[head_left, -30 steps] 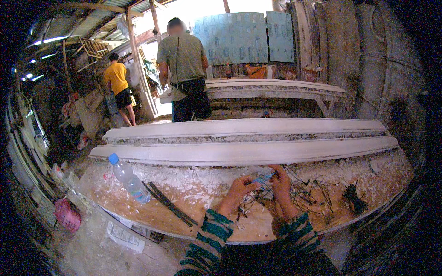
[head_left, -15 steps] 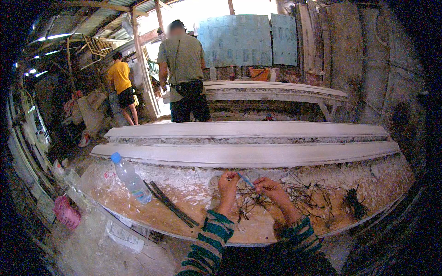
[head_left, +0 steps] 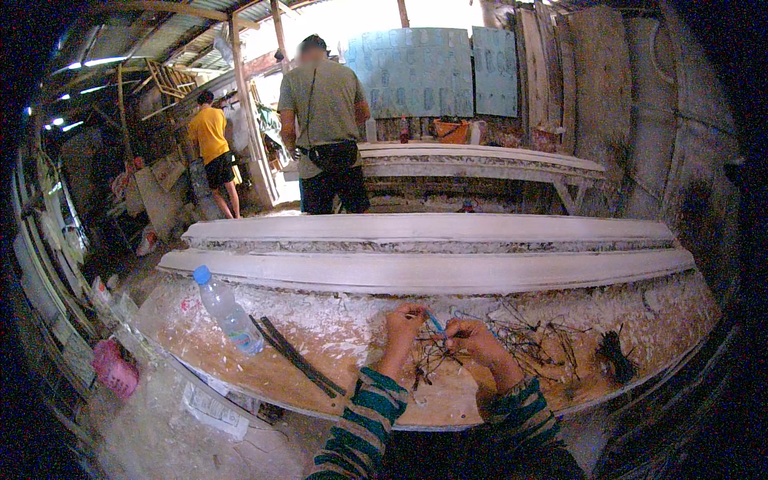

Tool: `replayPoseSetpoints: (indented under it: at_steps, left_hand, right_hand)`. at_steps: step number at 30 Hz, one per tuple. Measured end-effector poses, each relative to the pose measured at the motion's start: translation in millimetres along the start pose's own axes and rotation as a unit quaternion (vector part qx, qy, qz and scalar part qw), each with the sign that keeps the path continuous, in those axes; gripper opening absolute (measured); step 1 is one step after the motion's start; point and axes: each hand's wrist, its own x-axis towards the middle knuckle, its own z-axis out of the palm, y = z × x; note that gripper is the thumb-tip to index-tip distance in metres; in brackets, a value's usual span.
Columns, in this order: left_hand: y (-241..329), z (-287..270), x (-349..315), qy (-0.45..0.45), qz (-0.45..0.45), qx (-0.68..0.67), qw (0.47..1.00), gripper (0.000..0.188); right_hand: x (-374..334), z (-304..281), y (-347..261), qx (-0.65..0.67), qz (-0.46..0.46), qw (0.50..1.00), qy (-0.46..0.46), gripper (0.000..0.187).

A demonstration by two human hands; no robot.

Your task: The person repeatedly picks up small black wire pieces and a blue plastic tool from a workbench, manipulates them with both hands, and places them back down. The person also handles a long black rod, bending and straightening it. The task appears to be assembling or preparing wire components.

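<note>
A slim blue piece slants between my two hands above the work table; its exact kind is unclear. My right hand is closed, pinching its lower end. My left hand is closed too, its fingertips beside the upper end; a small dark bit shows at them, too small to name. Below and to the right of my hands lies a loose tangle of thin dark strands. A tighter dark bundle sits farther right. Several long dark strips lie left of my left hand.
A clear bottle with a blue cap lies at the left. Two long white mouldings run across the table's far side. Beyond stand a person in a grey shirt, another in yellow, and a white bench. A pink container is at lower left.
My hands have drawn slightly closer together, the left shifting right. The blue piece now stands steeper between them. The person in grey has shifted slightly right.
</note>
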Motion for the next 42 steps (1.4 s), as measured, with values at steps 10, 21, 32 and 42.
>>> replayPoseSetpoints:
  at_steps: [10,21,32,42]
  left_hand:
    - [42,-4,-1,-0.16,-0.309,-0.201,0.916,0.014]
    - [83,-8,-9,-0.429,-0.254,-0.21,0.841,0.017]
    - [32,-4,0,0.0,-0.257,-0.128,0.958,0.009]
    - [38,-16,10,0.005,-0.213,0.011,0.977,0.005]
  right_hand:
    - [10,-3,15,-0.009,-0.063,0.972,0.225,0.017]
    - [12,-15,19,-0.269,-0.174,0.831,0.455,0.01]
    - [12,-8,19,-0.132,-0.061,0.938,0.315,0.009]
    - [5,16,-2,0.099,-0.02,0.995,0.011,0.018]
